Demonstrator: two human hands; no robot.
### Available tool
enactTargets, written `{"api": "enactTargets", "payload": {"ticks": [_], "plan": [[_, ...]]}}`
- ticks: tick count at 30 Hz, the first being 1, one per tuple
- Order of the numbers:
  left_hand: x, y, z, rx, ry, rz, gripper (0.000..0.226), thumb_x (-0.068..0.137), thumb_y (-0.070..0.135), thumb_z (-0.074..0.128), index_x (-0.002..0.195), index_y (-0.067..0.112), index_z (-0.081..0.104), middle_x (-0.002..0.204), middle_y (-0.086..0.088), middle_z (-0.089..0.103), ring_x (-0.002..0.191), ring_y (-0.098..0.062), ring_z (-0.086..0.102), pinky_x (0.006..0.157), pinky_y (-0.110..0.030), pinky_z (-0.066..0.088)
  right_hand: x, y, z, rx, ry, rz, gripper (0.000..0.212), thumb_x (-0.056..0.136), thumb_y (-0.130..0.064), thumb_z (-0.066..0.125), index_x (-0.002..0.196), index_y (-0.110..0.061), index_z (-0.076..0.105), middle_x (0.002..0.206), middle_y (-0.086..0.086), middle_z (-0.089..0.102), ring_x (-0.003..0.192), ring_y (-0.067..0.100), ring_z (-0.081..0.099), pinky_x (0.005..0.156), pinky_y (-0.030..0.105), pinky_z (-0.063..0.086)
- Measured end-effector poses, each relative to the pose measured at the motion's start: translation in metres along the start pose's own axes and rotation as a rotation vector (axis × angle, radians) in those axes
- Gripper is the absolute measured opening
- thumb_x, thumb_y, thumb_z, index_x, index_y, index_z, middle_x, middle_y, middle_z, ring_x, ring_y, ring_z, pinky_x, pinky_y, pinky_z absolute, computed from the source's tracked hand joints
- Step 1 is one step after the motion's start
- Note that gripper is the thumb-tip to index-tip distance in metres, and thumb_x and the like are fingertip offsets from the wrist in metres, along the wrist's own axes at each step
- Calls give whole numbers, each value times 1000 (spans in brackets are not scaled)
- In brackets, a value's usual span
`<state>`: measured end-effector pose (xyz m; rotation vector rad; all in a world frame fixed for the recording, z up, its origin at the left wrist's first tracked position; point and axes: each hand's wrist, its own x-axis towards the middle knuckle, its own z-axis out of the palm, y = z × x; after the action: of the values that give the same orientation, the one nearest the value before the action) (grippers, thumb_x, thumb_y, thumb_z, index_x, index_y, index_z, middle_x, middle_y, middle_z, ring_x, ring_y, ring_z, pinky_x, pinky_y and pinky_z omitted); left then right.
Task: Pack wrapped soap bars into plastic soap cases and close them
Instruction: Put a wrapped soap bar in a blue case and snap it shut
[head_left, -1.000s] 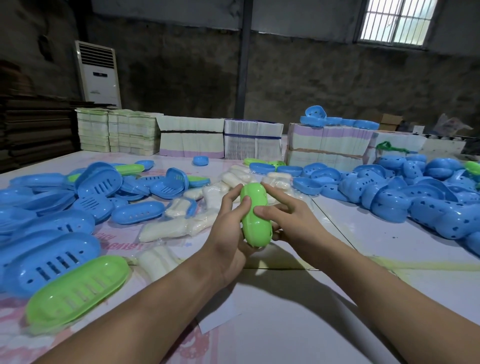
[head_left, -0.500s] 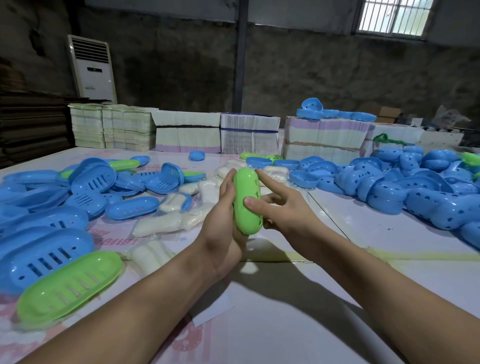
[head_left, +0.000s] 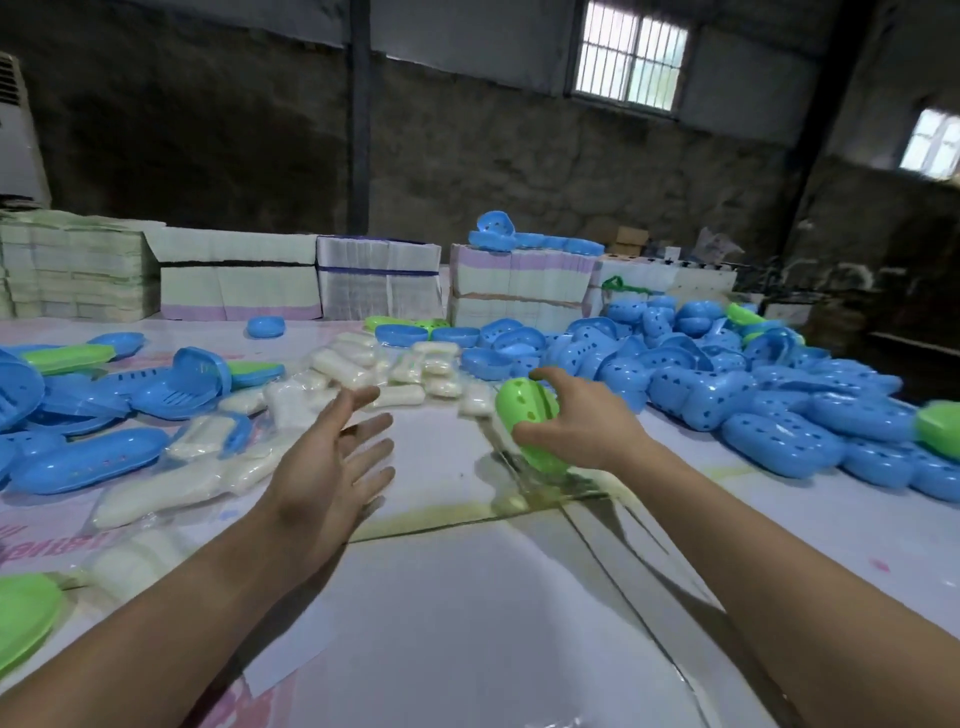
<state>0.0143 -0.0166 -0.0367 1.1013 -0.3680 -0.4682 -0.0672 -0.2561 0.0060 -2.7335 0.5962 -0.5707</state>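
Tabletop (head_left: 467, 597): right hand (head_left: 576, 431) grips green case (head_left: 524, 415); left hand (head_left: 332, 467) apart, fingers spread.

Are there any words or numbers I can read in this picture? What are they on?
None can be read for sure.
Pink letters on the table cover at the left edge: upside down and blurred, not readable.
Paper stacks at the back: any print is too small to read.
Green soap case in the right hand: no writing shows.
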Motion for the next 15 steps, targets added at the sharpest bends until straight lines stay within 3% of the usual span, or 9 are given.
{"api": "enactTargets", "payload": {"ticks": [5,9,11,15], "plan": [[4,-11,3,60,-31,23,38,104,49,40,106,29,71,118,-2,73,120,-29,63,106,-49,44,-18,93,-46,-348,-55,304,76,64,-71,64,128,-34,46,116,2,60,102,27,56,76,37,48],[10,-18,0,83,-62,38,41,104,49,38,106,26,72,112,-4,76,112,-30,68,91,-48,49,-31,139,-67,-488,-17,425,59,66,-71,65,106,-29,55,109,2,61,87,24,51,64,32,39],[15,-22,-4,90,-83,50,42,102,52,39,106,28,73,112,-3,76,105,-28,72,85,-48,50,-33,153,-70,-494,3,440,56,69,-68,65,109,-30,59,114,4,59,94,26,54,67,34,42],[33,-28,-26,73,-141,90,43,97,61,45,113,33,74,121,-4,74,104,-25,73,83,-47,51,-36,164,-72,-456,-18,428,57,74,-65,64,122,-36,58,125,6,53,118,34,49,87,43,48]]}}
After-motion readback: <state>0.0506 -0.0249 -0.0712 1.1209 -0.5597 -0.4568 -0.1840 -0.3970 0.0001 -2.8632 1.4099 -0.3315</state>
